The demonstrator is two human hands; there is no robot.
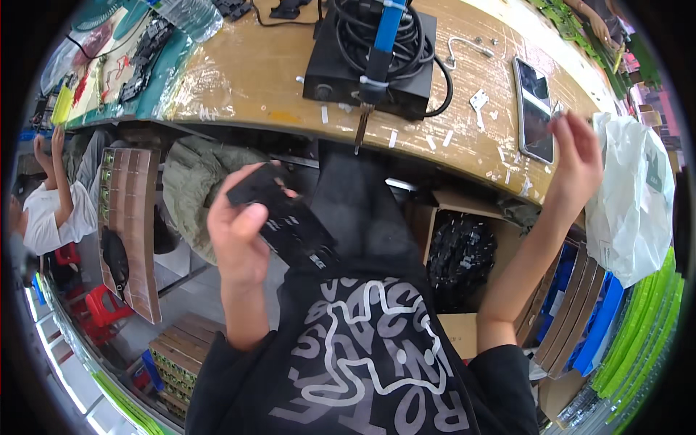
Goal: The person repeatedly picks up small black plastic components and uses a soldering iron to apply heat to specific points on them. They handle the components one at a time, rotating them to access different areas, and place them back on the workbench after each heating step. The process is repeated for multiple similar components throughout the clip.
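Held in the left hand, below the edge of the curved wooden work surface: a flat black rectangular plastic part. Long axis ran diagonally, from upper left by the fingertips down toward lower right against the black printed shirt. Upper end pointed toward the surface edge, lower end toward the body. Left grip pressed together on the part, thumb across the near face and fingers curled behind its upper end.

Raised at the right edge of the surface: the right hand, fingers loosely spread, just beside a dark flat smartphone lying face up. Something tiny possibly pinched at the fingertips near the phone's corner, too small to tell for sure; otherwise holding nothing visible.

Set on the surface farther back: a black box-shaped unit with coiled black cable on top and a blue-handled pen-shaped tool resting across it, tip pointing down past the front edge. Scattered around it, small white scraps and a small white bracket. Below the surface, an open brown cardboard box filled with black parts, and to the right a white plastic bag.
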